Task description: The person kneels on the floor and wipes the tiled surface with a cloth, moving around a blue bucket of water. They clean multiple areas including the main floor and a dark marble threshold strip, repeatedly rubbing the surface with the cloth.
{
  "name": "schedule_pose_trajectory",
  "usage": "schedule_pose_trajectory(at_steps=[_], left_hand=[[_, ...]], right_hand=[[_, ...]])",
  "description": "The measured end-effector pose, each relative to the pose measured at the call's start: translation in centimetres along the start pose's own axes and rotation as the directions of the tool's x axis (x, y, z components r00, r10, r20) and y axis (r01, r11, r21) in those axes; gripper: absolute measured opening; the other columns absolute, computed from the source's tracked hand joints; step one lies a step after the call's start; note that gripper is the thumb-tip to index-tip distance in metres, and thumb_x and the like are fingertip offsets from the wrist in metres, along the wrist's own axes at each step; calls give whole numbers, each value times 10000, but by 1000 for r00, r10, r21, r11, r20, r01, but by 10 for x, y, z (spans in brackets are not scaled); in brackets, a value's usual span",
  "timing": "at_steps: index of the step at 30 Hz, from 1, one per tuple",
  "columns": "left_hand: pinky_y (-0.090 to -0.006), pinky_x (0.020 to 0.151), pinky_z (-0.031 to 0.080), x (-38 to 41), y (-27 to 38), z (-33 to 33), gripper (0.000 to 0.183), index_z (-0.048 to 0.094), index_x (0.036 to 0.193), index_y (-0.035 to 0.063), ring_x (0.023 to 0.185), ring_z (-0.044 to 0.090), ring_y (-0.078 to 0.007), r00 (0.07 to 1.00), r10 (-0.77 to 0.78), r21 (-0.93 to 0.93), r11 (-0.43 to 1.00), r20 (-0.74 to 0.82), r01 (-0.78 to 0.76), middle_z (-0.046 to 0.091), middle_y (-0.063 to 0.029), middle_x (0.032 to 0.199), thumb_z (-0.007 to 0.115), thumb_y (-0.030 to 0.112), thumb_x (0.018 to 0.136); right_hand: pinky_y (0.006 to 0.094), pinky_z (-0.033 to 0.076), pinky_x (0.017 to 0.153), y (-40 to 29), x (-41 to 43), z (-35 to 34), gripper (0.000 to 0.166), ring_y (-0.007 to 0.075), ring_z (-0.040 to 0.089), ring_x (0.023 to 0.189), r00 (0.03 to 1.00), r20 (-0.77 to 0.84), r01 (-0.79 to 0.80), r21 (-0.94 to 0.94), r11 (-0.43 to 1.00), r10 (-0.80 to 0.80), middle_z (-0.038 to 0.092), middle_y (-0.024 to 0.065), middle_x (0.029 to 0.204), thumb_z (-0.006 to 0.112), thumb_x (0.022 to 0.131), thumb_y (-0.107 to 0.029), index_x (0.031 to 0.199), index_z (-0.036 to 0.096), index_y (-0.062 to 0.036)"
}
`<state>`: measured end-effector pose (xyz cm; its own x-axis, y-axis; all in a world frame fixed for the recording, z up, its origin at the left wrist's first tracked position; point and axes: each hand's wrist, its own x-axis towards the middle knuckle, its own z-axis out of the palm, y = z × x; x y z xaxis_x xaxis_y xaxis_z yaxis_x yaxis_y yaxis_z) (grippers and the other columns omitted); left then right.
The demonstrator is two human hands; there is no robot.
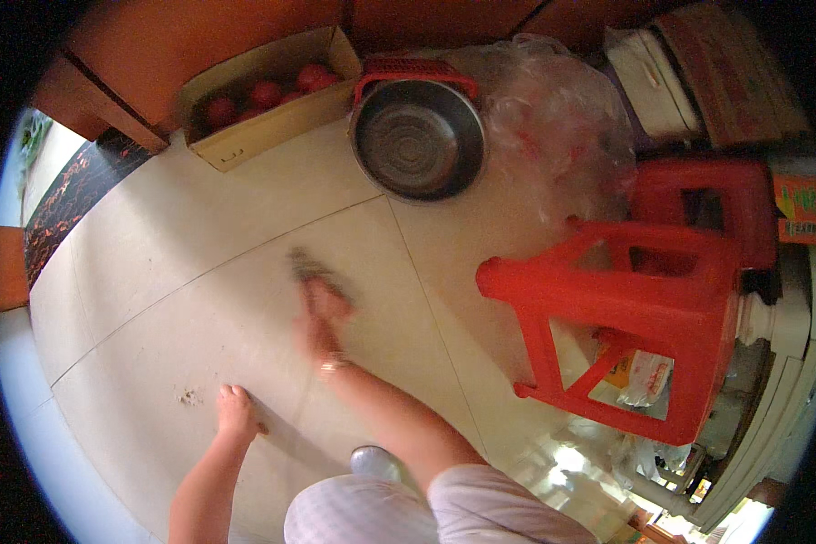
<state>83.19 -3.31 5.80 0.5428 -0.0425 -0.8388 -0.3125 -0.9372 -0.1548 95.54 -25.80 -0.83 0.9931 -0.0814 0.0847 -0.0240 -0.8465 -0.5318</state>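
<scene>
My right hand (319, 319), a bracelet at its wrist, is out in front of me over the tiled floor (245, 306). It is blurred by motion and grips a dark, blurred object (306, 265) that I cannot identify. Lower and to the left is my left hand (236, 411), with its fingers drawn in; a small brownish bit shows beside it, and whether the hand holds it is unclear. Just left of that hand, a small patch of crumb-like debris (189, 396) lies on the floor. A dark metal pan (415, 139) stands farther ahead.
An open cardboard box (272, 129) with several red round items stands at the back. Beside the pan are a red plastic basket (418, 66) and a clear plastic bag (551, 122). A red plastic stool (625, 289) lies tipped on the right. My shoe (374, 462) shows below.
</scene>
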Motion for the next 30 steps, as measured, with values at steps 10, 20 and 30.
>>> schedule_pose_trajectory(at_steps=[10,20,30], left_hand=[[-380,984,455,-11,0,-9,973,492,1178,-31,1134,502,-310,995,-25,-137,991,-93,12,506,-163,1185,972,403,451],[-356,983,451,-18,5,-27,977,518,1218,-16,1129,514,-292,993,-101,-275,958,-63,80,565,-124,1132,955,450,479],[-364,969,486,-14,16,-29,854,535,1202,18,1129,517,-282,990,-137,-218,966,27,140,535,-143,1183,942,377,543]], right_hand=[[465,359,1093,143,10,-154,660,324,504,1277,888,-197,-381,191,905,415,554,162,1376,686,716,-62,1359,539,-68],[554,323,1082,-129,16,83,669,330,511,1233,974,110,154,331,931,-200,561,128,1329,666,721,-82,1368,521,-168],[475,372,1087,110,76,-111,636,328,489,1286,944,-157,-252,230,940,291,539,164,1379,668,760,-51,1374,504,-62]])
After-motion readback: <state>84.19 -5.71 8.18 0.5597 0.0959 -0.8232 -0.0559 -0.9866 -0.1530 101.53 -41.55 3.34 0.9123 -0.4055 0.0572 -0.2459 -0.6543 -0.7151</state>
